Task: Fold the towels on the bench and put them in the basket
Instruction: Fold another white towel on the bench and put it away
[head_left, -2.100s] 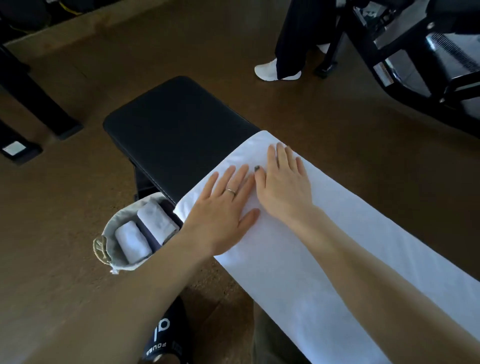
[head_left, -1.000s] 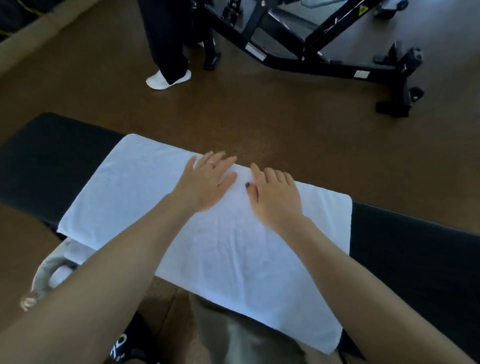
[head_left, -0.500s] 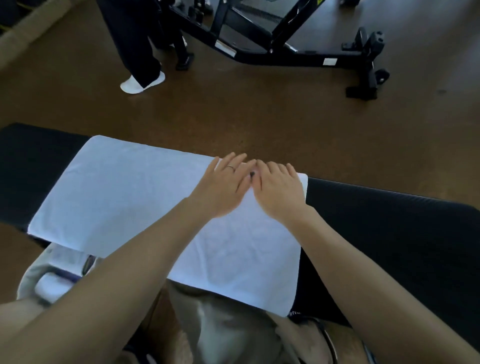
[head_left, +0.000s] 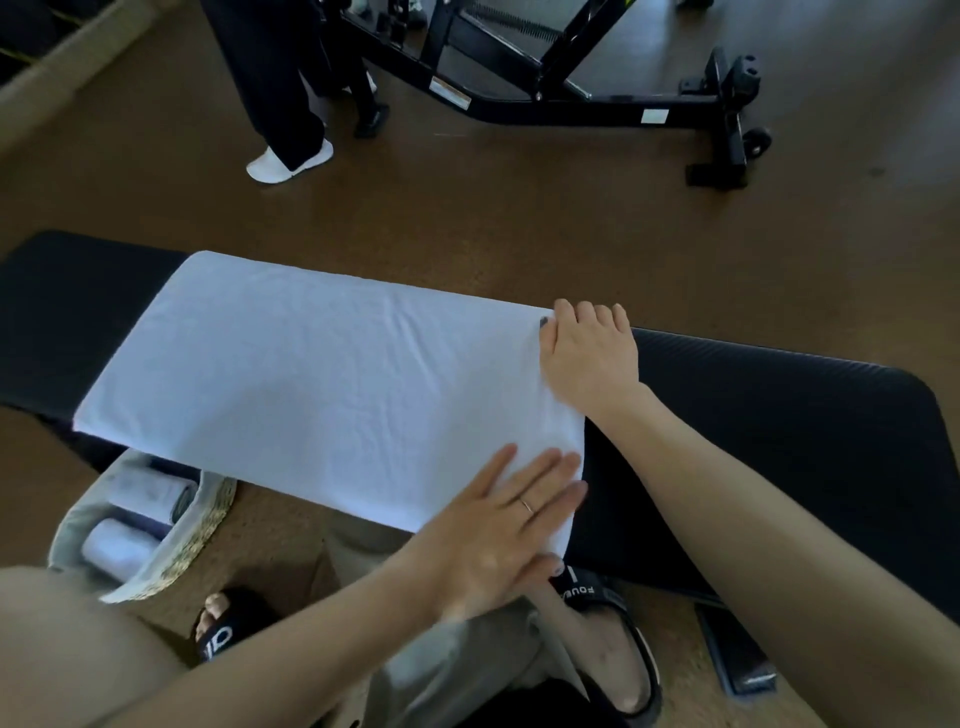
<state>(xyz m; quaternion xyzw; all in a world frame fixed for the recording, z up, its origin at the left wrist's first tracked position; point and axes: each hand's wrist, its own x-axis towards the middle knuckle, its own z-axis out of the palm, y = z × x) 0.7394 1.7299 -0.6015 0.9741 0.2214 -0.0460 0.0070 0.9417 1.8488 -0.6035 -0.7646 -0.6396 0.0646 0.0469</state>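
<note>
A white towel (head_left: 322, 384) lies flat across the black bench (head_left: 769, 431) in the middle of the frame, its long edges running from left to lower right. Its far edge follows the bench's far side; its near edge hangs past the bench's near side, above the floor and the basket. The towel's left end stops short of the bench's left end, leaving bare black padding at the far left, and a long stretch of bare bench runs off to the right of the towel.

The right hand (head_left: 589, 358) sits on the towel's far right corner, fingers curled over the edge and thumb on top, pinching the cloth. The left hand (head_left: 498, 535) lies flat on the near right corner with fingers straight and spread, a ring on one finger, pressing the cloth; its thumb is tucked below the overhanging edge.

The basket (head_left: 171, 551) stands on the floor at the lower left, partly under the towel's near edge, with rolled white towels (head_left: 117, 545) inside. Sandalled feet (head_left: 613, 639) stand on the floor at the bottom centre, just beside the basket and the bench.

Beyond the bench is brown floor (head_left: 519, 218). Farther off, at the top, stand a black gym machine frame (head_left: 571, 98) and another person's legs (head_left: 280, 88) with a white shoe.
</note>
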